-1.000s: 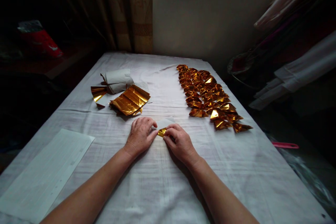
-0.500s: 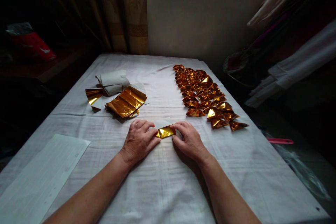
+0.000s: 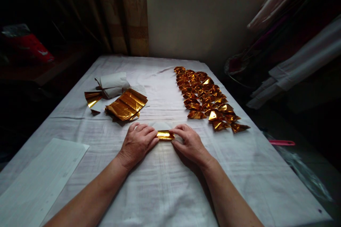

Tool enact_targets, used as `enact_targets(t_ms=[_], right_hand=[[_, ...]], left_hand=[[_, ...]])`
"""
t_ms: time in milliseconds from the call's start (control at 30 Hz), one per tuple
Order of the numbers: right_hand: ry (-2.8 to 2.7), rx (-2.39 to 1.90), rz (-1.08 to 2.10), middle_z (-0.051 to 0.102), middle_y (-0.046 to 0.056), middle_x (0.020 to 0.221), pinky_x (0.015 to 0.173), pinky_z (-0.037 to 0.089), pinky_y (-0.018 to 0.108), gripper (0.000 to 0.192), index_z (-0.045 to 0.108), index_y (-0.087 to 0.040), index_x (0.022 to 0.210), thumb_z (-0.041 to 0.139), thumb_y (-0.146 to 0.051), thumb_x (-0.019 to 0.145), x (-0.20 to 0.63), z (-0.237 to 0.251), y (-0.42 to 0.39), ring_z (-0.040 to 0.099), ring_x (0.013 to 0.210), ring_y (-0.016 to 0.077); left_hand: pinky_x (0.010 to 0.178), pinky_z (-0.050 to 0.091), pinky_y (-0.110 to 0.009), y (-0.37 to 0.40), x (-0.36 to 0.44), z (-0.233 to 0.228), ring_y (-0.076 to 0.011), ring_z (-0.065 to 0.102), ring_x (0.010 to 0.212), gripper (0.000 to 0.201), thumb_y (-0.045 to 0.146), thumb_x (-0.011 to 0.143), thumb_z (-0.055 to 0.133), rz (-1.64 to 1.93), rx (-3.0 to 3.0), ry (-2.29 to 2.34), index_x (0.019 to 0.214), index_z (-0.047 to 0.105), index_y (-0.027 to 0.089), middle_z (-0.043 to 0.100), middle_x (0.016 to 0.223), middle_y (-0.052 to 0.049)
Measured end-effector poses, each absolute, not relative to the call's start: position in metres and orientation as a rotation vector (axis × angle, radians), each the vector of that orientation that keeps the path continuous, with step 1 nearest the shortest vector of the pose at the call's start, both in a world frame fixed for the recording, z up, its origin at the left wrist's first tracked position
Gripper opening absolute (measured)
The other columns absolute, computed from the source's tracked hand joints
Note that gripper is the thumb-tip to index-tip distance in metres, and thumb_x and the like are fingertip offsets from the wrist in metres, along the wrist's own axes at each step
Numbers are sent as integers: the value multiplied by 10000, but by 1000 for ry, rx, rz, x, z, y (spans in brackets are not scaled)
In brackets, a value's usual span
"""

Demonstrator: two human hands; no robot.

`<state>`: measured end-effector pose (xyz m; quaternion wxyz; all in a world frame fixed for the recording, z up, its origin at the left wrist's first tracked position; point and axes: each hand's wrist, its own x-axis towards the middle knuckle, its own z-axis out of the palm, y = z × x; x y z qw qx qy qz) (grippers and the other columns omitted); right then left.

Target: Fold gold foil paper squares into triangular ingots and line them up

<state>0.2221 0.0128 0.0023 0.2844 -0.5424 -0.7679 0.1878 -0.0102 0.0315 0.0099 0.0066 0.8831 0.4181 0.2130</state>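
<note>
A narrow folded strip of gold foil paper (image 3: 165, 135) lies level between my hands, low over the white tablecloth. My left hand (image 3: 139, 142) pinches its left end, and my right hand (image 3: 188, 143) pinches the right end with thumb and fingers; both ends are partly covered by the fingertips. Beyond my left hand rests a stack of flat gold foil sheets (image 3: 127, 104), creased and slightly fanned. To the far right stand rows of folded gold foil ingots (image 3: 196, 115), several of them close together.
Behind the stack lies a rolled white paper bundle (image 3: 114, 83), with a loose gold foil piece (image 3: 92, 98) beside it. A white paper sheet (image 3: 45, 181) covers the table's left front. Hanging clothes (image 3: 301, 67) and a pink handle (image 3: 282, 142) are past the right edge.
The gold strip was tilted up to the right and now lies level, looking narrower, with a lengthwise fold showing. Both hands still hold its ends. The whole view has shifted slightly.
</note>
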Motion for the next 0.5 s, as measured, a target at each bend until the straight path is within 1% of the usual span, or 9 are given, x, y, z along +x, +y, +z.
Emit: enact_targets(t_ms=[133, 267, 367, 500], right_hand=[[-2090, -1394, 376, 650, 52, 1038, 841, 500, 319, 271, 734, -273, 1029, 640, -124, 824, 222, -5, 15, 604, 963, 189], [-2125, -1350, 258, 655, 69, 1077, 822, 504, 329, 146, 758, -277, 939, 668, -200, 854, 219, -10, 15, 601, 951, 196], [-2155, -1311, 256, 668, 59, 1074, 847, 489, 338, 104, 761, -285, 920, 673, -258, 873, 219, -10, 14, 600, 970, 194], [-2171, -1268, 328, 686, 47, 1049, 878, 465, 351, 111, 753, -279, 955, 666, -268, 887, 223, -9, 15, 606, 973, 188]], left_hand=[[982, 366, -459, 33, -12, 11, -251, 592, 1012, 157, 326, 933, 574, 665, 2793, 1289, 1033, 680, 266, 716, 1043, -39], [934, 450, -428, 29, -11, 8, -252, 597, 996, 172, 281, 936, 551, 692, 2790, 1247, 1024, 688, 225, 696, 1027, -73], [941, 491, -387, 22, -10, 4, -220, 623, 989, 221, 223, 968, 484, 711, 2775, 1148, 1079, 675, 209, 702, 1045, -72], [960, 520, -365, 15, -9, 3, -209, 635, 1059, 245, 210, 974, 471, 735, 2735, 1040, 1120, 668, 209, 701, 1121, -73]])
